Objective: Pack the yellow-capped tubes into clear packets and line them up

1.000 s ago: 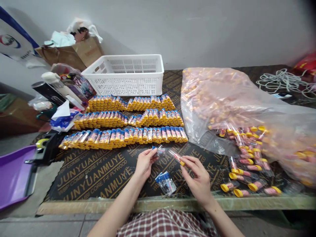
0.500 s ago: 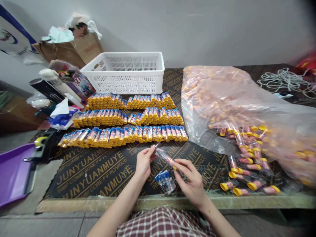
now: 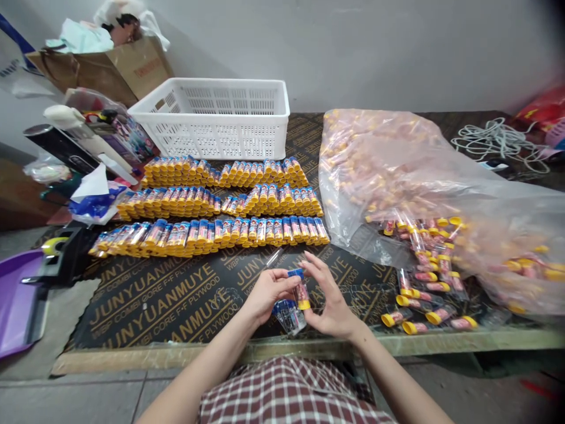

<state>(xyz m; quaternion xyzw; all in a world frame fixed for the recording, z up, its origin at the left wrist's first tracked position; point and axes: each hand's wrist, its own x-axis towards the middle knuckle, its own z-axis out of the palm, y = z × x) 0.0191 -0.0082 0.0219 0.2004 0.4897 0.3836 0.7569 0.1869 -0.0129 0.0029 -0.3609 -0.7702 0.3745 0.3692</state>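
Note:
My left hand [image 3: 269, 294] pinches a small tube [image 3: 302, 294] with a yellow end at the bottom and a blue label piece at its top. Around the tube's right side my right hand [image 3: 329, 297] is spread, thumb near the yellow end and fingers apart near the blue top. Beneath the hands lies a small pile of blue-topped clear labels [image 3: 289, 317]. A clear plastic piece [image 3: 274, 257] rests on the black board just beyond the left hand. Stacked rows of blue and yellow tubes [image 3: 238, 231] stand beyond it.
Behind the rows is a white basket [image 3: 220, 135]. A large clear bag [image 3: 379, 159] of tubes covers the right side, with loose tubes [image 3: 415, 327] at its front. A purple dustpan [image 3: 17, 300], bottles [image 3: 62, 147] and a paper bag [image 3: 136, 70] are at the left.
The tube has turned upright, and a blue piece now shows at its top. The clear plastic from the left hand lies on the board. My right hand has opened; the view has shifted slightly.

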